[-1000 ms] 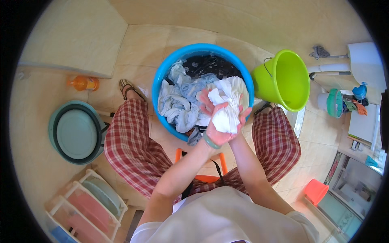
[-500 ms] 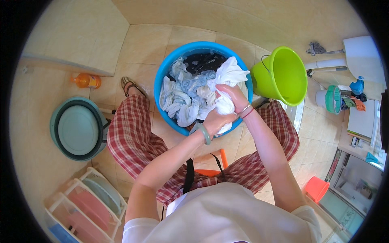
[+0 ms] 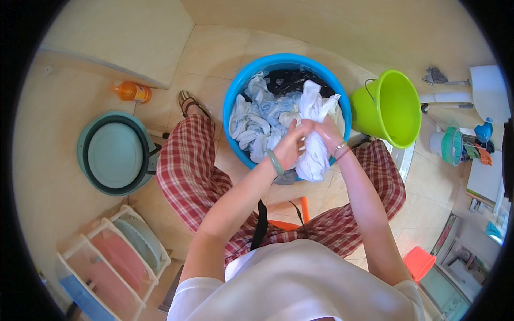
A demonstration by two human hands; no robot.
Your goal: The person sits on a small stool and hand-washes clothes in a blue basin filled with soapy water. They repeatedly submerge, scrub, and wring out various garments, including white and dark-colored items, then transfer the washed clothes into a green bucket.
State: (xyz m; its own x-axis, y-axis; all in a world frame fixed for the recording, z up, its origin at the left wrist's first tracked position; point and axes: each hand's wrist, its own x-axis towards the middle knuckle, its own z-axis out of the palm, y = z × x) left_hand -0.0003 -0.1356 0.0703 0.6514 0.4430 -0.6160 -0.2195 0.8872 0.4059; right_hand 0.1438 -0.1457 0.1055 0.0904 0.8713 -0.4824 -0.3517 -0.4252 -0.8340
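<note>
A large blue basin (image 3: 231, 96) on the floor in front of me holds wet laundry: pale blue-grey garments (image 3: 257, 117) on the left and a dark garment (image 3: 297, 80) at the back. A white cloth (image 3: 314, 160) is bunched on the right side, its lower end hanging over the near rim. My right hand (image 3: 329, 132) is closed around the middle of this cloth. Against the cloth's left side is my left hand (image 3: 289, 147), its fingers parted and its fingertips close to my right hand. A grey cloth end (image 3: 285, 177) droops over the near rim.
A lime-green bucket (image 3: 400, 107) leans to the basin's right. On the left lie an orange bottle (image 3: 134, 92) and a grey-green collapsible basin (image 3: 115, 155). A white rack (image 3: 110, 262) holds basins at lower left. A coral bucket (image 3: 418, 263) stands at lower right, an orange stool (image 3: 305, 208) beneath me.
The view has shifted, so the surroundings appear further right. My left hand has loosened from the white cloth and its fingers have parted. The cloth's lower end now hangs further over the rim.
</note>
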